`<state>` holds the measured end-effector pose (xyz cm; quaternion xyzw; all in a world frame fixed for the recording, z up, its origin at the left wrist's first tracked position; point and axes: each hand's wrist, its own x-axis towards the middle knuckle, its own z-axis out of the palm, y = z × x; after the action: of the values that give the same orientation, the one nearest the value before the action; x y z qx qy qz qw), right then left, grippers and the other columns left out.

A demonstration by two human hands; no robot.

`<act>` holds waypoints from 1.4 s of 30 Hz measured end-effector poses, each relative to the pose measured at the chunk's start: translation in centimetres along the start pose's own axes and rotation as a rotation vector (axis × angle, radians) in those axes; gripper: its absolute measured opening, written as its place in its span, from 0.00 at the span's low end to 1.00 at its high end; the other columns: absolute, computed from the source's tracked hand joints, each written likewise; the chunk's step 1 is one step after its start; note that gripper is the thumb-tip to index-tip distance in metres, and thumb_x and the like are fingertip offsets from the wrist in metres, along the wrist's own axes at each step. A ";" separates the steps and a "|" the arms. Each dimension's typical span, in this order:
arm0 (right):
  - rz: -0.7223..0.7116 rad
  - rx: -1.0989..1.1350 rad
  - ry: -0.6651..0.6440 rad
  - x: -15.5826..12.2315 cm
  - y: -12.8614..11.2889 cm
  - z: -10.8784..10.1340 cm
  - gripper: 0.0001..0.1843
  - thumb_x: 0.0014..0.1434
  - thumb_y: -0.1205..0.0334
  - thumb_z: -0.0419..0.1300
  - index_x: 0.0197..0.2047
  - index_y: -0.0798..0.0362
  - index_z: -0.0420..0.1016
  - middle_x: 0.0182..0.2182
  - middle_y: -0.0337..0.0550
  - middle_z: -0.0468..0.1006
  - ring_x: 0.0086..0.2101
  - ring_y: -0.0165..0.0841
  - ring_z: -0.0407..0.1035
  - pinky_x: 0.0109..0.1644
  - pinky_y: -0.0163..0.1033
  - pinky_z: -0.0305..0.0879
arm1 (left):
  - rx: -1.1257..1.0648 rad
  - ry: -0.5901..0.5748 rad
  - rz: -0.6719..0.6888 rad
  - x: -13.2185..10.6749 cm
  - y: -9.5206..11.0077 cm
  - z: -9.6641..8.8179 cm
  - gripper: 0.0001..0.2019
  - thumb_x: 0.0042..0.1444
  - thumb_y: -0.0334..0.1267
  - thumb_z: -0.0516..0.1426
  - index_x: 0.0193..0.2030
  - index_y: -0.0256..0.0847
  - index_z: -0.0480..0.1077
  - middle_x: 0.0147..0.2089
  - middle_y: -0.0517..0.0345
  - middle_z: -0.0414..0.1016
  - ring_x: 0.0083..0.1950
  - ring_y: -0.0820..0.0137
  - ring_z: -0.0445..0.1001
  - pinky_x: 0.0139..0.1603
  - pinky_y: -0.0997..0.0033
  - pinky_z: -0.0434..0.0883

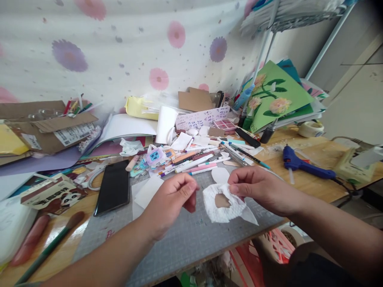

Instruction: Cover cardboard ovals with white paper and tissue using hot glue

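The right hand pinches the upper right edge of a white embossed paper tissue between thumb and fingertips. The tissue hangs just above the near part of a grey cutting mat. It is ragged and wider than it is tall. Its long axis runs from 10 o'clock to 4 o'clock, and a pointed corner aims at 4 o'clock. A brown patch shows near its top middle.

The left hand is at 9 o'clock of the tissue, fingers curled in and thumb pressed to the forefinger. Whether it touches the tissue edge cannot be told.

At 12 o'clock lie marker pens, one with print too small to read. Beyond them is a white strip with handwritten numbers, not legible. A black phone lies at 9 o'clock, with a panda-printed carton farther out. A blue glue gun lies at 2 o'clock, and a green flower card leans at 1 o'clock.
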<state>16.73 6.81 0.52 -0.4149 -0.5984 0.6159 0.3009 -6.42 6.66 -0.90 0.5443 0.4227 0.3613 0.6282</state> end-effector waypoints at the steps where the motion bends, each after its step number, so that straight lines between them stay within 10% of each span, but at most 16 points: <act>1: 0.006 -0.003 -0.016 0.0 -0.1 0.0 0.15 0.52 0.52 0.64 0.26 0.56 0.71 0.20 0.34 0.67 0.22 0.25 0.60 0.28 0.32 0.56 | -0.042 -0.055 -0.025 0.0 0.0 0.1 0.10 0.56 0.45 0.57 0.35 0.40 0.68 0.23 0.65 0.69 0.24 0.76 0.67 0.28 0.76 0.64; 6: -0.011 -0.027 -0.024 0.2 -0.5 0.4 0.14 0.53 0.54 0.63 0.26 0.56 0.71 0.20 0.34 0.67 0.22 0.25 0.60 0.28 0.33 0.56 | -0.066 -0.290 -0.121 -0.2 0.0 0.3 0.15 0.54 0.48 0.58 0.31 0.36 0.69 0.26 0.57 0.73 0.26 0.72 0.71 0.29 0.72 0.68; 11: -0.037 -0.002 0.042 0.4 -0.1 0.7 0.11 0.53 0.57 0.62 0.25 0.56 0.70 0.19 0.34 0.67 0.22 0.24 0.58 0.27 0.32 0.54 | 0.047 -0.224 -0.177 -0.4 0.1 0.6 0.14 0.54 0.46 0.58 0.27 0.36 0.67 0.22 0.59 0.72 0.21 0.74 0.69 0.24 0.75 0.67; 18: -0.009 0.032 0.063 0.6 0.1 0.8 0.13 0.52 0.54 0.64 0.26 0.56 0.71 0.20 0.34 0.66 0.23 0.24 0.58 0.27 0.32 0.53 | 0.007 -0.404 -0.159 -0.1 0.6 0.2 0.26 0.34 0.42 0.70 0.40 0.39 0.68 0.36 0.58 0.73 0.34 0.71 0.71 0.33 0.74 0.66; 23: -0.007 0.028 0.125 0.6 0.8 -0.3 0.11 0.52 0.55 0.64 0.27 0.54 0.71 0.21 0.35 0.66 0.23 0.25 0.58 0.26 0.31 0.52 | 0.035 -0.204 0.034 0.4 0.6 -0.8 0.19 0.45 0.52 0.63 0.29 0.38 0.66 0.21 0.66 0.67 0.23 0.76 0.65 0.25 0.77 0.61; 29: 0.063 0.037 0.166 0.0 1.4 -1.3 0.12 0.52 0.54 0.64 0.27 0.53 0.71 0.21 0.35 0.66 0.23 0.24 0.56 0.24 0.31 0.50 | 0.086 -0.167 0.231 0.0 0.6 -0.8 0.11 0.58 0.41 0.56 0.28 0.38 0.68 0.23 0.61 0.72 0.27 0.74 0.71 0.31 0.74 0.68; 42: 0.111 -0.033 0.137 0.0 1.2 -1.0 0.16 0.50 0.50 0.64 0.26 0.54 0.71 0.21 0.35 0.65 0.22 0.26 0.55 0.24 0.32 0.48 | -0.093 -0.147 0.192 -0.3 0.8 -0.3 0.06 0.56 0.30 0.54 0.31 0.37 0.71 0.27 0.60 0.74 0.29 0.72 0.75 0.33 0.71 0.73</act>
<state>17.74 7.16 -0.65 -0.4933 -0.5627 0.5918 0.2996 -6.76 6.62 -0.11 0.5775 0.3043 0.3980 0.6445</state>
